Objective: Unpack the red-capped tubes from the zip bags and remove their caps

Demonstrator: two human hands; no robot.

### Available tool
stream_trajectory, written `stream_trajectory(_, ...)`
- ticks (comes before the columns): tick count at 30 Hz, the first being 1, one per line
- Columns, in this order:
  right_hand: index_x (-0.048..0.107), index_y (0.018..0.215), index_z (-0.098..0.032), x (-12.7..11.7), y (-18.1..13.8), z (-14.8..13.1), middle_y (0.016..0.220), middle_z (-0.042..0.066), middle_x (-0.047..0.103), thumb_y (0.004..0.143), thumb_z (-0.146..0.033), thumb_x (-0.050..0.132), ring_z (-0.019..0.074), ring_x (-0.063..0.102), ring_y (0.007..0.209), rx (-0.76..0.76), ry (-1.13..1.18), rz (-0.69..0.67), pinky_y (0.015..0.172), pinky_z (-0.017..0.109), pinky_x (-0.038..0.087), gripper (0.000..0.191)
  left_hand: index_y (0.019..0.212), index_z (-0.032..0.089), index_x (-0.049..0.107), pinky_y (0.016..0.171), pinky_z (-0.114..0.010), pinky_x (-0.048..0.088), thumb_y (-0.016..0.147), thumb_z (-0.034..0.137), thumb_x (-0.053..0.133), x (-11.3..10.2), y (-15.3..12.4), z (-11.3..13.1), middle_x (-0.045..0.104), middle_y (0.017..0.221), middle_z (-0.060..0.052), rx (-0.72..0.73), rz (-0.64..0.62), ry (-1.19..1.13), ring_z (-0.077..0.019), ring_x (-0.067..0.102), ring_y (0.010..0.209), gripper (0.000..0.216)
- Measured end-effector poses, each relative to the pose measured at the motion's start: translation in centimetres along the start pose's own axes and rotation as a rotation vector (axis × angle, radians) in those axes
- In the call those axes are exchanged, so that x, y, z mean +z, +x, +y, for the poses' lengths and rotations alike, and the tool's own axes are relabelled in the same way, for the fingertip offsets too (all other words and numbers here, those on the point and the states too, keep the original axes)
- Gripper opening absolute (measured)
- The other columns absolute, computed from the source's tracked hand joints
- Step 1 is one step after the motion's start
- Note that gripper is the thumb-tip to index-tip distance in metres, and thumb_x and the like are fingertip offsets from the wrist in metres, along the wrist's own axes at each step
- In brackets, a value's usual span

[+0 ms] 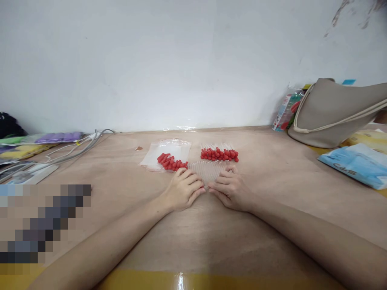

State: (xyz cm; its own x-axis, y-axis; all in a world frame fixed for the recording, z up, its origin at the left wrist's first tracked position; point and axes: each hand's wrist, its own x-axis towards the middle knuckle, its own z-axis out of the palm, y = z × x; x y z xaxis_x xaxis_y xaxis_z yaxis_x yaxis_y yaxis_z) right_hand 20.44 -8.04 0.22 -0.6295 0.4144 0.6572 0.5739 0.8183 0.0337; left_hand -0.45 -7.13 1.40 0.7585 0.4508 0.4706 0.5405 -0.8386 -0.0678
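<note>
My left hand (186, 188) and my right hand (230, 188) meet almost fingertip to fingertip above the wooden table, both closed in a pinch. A trace of red shows at my left fingertips, apparently a red rubber bulb mostly hidden by the fingers. From my right fingertips a slim clear tube (206, 187) spans the narrow gap. Just beyond the hands lies a row of clear thin tubes (208, 170), side by side. Loose red rubber bulbs (171, 162) are heaped at the left, on clear plastic bags (151, 159). Farther right, droppers with red bulbs (219, 154) lie bunched, bulbs toward me.
Cables (96, 139) and packs in purple and yellow (59, 137) lie at the far left. On the right stand a grey-beige bag (335, 112) and a plastic package (287, 108), with a blue tissue pack (353, 165) nearer. A white wall (181, 64) closes the table's back.
</note>
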Motion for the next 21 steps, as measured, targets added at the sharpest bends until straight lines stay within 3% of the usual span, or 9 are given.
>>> stream_trajectory(11,0.064,0.089,-0.019,0.3,-0.5,0.2,0.058,-0.001,0.055,0.086,-0.021,0.048,0.0127,0.039,0.063,-0.075,0.045,0.063,0.067,0.030,0.029,0.017,0.074,0.016,0.056,0.080,-0.036,0.032,0.089,0.028,0.039,-0.2,-0.2,0.1,0.060,0.075,-0.003,0.015,-0.018,-0.013,-0.0171,0.049,0.080,0.026)
stream_trajectory(21,0.061,0.097,-0.018,0.4,-1.2,0.4,0.064,0.001,0.055,0.085,-0.018,0.048,0.0128,0.041,0.065,-0.142,0.086,0.081,0.062,0.029,0.034,0.018,0.077,0.017,0.056,0.080,-0.035,0.033,0.089,0.029,0.038,-0.4,-0.6,0.4,0.061,0.078,-0.004,0.042,-0.019,-0.010,-0.0171,0.051,0.082,0.024)
